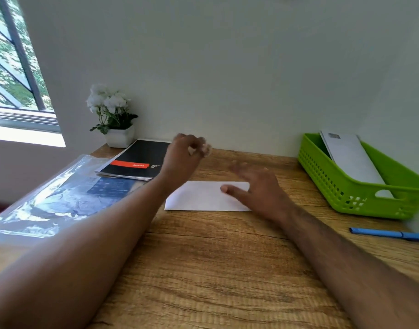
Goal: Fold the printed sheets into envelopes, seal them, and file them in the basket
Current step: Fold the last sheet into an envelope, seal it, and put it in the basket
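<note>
Left hand (184, 157) raised above wooden surface (215, 257), fingers curled, blurred, grip contents cannot be told | right hand (256, 186) spread, thumb resting on flat white paper envelope (203, 197) mid-surface | another white envelope (351, 157) leans in green plastic basket (360, 195) at right
</note>
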Available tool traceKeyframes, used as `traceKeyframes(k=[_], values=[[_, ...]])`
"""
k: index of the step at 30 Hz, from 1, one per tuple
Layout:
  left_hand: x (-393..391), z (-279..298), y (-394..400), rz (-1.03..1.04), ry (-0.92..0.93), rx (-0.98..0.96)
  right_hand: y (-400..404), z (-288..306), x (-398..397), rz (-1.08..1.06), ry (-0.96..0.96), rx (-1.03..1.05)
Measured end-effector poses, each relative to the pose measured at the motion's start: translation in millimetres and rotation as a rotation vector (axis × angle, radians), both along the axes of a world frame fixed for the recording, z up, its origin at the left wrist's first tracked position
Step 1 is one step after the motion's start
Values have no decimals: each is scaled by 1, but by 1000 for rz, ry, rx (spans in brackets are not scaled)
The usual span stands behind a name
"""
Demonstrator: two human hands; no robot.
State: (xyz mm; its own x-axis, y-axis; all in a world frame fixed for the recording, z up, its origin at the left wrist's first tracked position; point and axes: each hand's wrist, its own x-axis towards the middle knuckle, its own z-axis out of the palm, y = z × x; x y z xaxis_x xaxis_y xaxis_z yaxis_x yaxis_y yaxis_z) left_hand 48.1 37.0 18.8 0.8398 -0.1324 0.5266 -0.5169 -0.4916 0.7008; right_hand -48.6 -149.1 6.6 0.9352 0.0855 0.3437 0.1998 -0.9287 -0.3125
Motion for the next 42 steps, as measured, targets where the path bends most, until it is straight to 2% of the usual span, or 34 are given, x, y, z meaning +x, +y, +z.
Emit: traceKeyframes(k=[2, 3, 5, 8, 14, 22, 26, 29, 38, 42], values=[[-19, 4, -12, -285, 263, -373, -2, 3, 3, 23, -227, 289], [-26, 3, -16, -376, 360, -491, -3, 3, 5, 35, -280, 385], [-37, -1, -23, -474, 462, -595, -7, 2, 4, 55, -313, 428], [-42, -5, -31, -562, 567, -648, -11, -1, 6, 110, -359, 422], [-43, -8, -31, -623, 639, -588, -15, -1, 9, 144, -331, 569], [-45, -9, -27, -719, 539, -420, -19, -2, 11, 134, -298, 715], [-44, -10, -26, -661, 423, -280, -18, -1, 11, 115, -240, 873], [-45, -11, -27, -667, 391, -245, -18, 1, 10, 81, -198, 971], [-44, -14, -28, -644, 349, -253, -18, 0, 10, 49, -74, 994], [-42, -15, -29, -601, 375, -347, -21, -1, 12, 73, -181, 850]])
